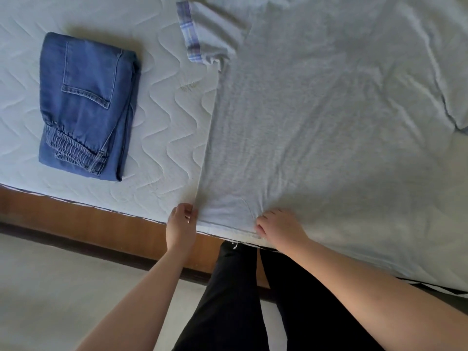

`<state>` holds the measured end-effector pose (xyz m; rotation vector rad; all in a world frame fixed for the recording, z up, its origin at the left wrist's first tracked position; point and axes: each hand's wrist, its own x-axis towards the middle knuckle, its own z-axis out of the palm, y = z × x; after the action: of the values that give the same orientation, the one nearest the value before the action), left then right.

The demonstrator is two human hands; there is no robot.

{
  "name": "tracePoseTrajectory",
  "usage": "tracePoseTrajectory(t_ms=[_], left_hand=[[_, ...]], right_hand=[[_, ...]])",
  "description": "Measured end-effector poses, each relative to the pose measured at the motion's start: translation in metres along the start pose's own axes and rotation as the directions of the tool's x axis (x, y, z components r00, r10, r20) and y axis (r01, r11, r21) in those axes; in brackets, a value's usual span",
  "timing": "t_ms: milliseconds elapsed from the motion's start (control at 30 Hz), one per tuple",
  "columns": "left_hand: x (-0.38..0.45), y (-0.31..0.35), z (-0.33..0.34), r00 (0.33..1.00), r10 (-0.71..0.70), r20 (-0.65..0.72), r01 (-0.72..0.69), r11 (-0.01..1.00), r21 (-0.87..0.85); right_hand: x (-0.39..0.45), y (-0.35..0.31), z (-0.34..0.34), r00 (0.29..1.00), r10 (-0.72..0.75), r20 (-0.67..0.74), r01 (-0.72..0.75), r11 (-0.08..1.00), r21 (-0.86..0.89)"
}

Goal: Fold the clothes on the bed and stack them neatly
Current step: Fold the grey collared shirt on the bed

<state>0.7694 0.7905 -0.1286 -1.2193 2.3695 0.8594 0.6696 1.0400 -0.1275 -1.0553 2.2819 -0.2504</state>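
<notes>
A: Head view first. Where, the shirt?

B: Spread flat on the mattress (162, 138), a grey T-shirt (316, 127) filling the middle and right of the bed, hem at the near edge, left side edge running straight up from the near corner. Plaid-trimmed sleeve (188, 31) lying out to the left at the top; another sleeve folded at the far right edge.

A: And the hands?

B: Left hand (181, 228) at the shirt's near left corner, fingertips curled and pinching the cloth there. Right hand (279, 228) just to the right along the hem, fingers bent down onto the fabric, thumb at the hem; creases radiating from under it. Gripping or merely pressing — cannot tell from this angle.

A: Anything already folded?

B: Yes: blue jeans (86, 107), folded into a compact rectangle, back pocket and elastic waistband facing up, lying on the quilted mattress well to the left of the shirt, apart from it.

A: Around the bed?

B: Wooden bed frame (76, 211) along the near edge, pale floor (63, 287) below. Black trousers (233, 300) on the legs, standing close against the frame between the two forearms.
</notes>
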Motion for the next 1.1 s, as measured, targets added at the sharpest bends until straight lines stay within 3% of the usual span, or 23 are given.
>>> tracePoseTrajectory(t_ms=[67, 200, 267, 367, 500, 600, 700, 800, 900, 967, 1100], left_hand=[[0.007, 0.009, -0.004, 0.995, 0.080, -0.055, -0.080, 0.997, 0.004], [0.042, 0.047, -0.013, 0.985, 0.152, -0.083, -0.158, 0.985, -0.065], [0.068, 0.077, -0.018, 0.971, 0.209, -0.117, -0.221, 0.969, -0.107], [0.116, 0.124, -0.028, 0.948, 0.282, -0.148, -0.302, 0.943, -0.138], [0.186, 0.190, -0.050, 0.942, 0.302, -0.150, -0.329, 0.920, -0.212], [0.235, 0.236, -0.067, 0.961, 0.232, -0.153, -0.269, 0.912, -0.310], [0.280, 0.277, -0.080, 0.989, 0.133, -0.066, -0.149, 0.858, -0.492], [0.314, 0.312, -0.088, 0.999, -0.024, 0.038, 0.043, 0.764, -0.643], [0.335, 0.325, -0.095, 0.971, -0.151, 0.188, 0.236, 0.742, -0.627], [0.338, 0.325, -0.098, 0.963, -0.112, 0.244, 0.237, 0.786, -0.571], [0.313, 0.339, -0.106, 0.976, 0.132, 0.172, -0.007, 0.812, -0.584]], right_hand=[[0.013, 0.005, -0.019, 0.983, 0.088, -0.160, -0.071, 0.991, 0.111], [0.066, 0.033, -0.067, 0.909, 0.238, -0.342, -0.140, 0.948, 0.287], [0.099, 0.050, -0.093, 0.869, 0.347, -0.353, -0.186, 0.889, 0.418], [0.145, 0.079, -0.137, 0.772, 0.562, -0.296, -0.242, 0.692, 0.680], [0.200, 0.128, -0.194, 0.675, 0.709, -0.203, -0.234, 0.467, 0.853], [0.229, 0.150, -0.222, 0.670, 0.729, -0.140, -0.156, 0.322, 0.934], [0.253, 0.167, -0.237, 0.698, 0.715, -0.032, -0.137, 0.178, 0.974], [0.275, 0.180, -0.245, 0.713, 0.700, 0.046, -0.110, 0.048, 0.993], [0.288, 0.188, -0.250, 0.711, 0.697, 0.088, -0.027, -0.098, 0.995], [0.291, 0.191, -0.251, 0.725, 0.680, 0.110, 0.030, -0.191, 0.981], [0.289, 0.196, -0.253, 0.759, 0.638, 0.133, 0.065, -0.278, 0.959]])
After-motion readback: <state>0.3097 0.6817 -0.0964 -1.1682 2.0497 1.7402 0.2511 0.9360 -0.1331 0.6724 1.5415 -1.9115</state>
